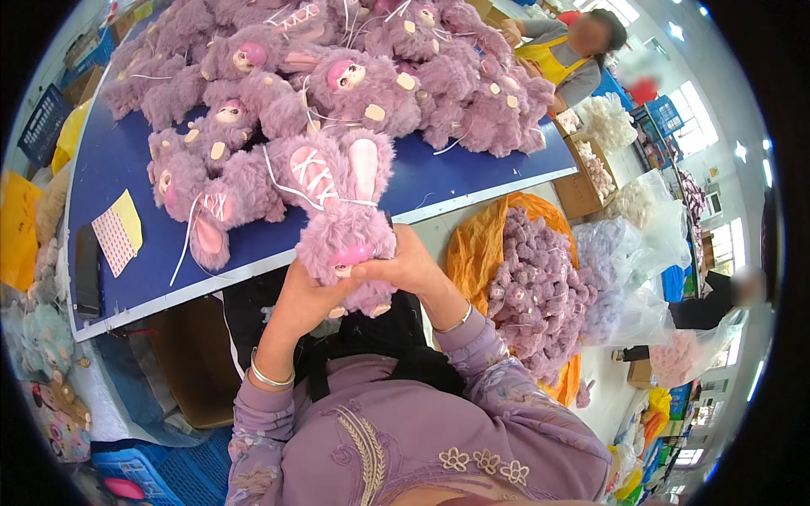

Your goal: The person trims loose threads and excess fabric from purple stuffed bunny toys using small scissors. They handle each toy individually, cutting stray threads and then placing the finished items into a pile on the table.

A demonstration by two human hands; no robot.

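Both my hands grip one fluffy purple plush doll (342, 232) at the table's near edge. It has long pink-lined ears, one with white criss-cross lacing, and a white cord round the base of the ears. My left hand (310, 293) closes on its lower left side. My right hand (403, 266) wraps its right side, the thumb across the front by the pink face piece (353, 255). Just left of it lies another purple plush doll (211, 190) with a loose white cord. Beyond, a large heap of like plush dolls (354, 80) covers the far part of the blue table (472, 169).
A dark phone-like slab (87, 270) and a yellow note with a red-patterned sheet (116, 234) lie at the table's left. On my right stands an orange sack (468, 244) of purple plush pieces (540, 287). A blue crate (173, 472) is at lower left. A co-worker (565, 55) stands across the table.
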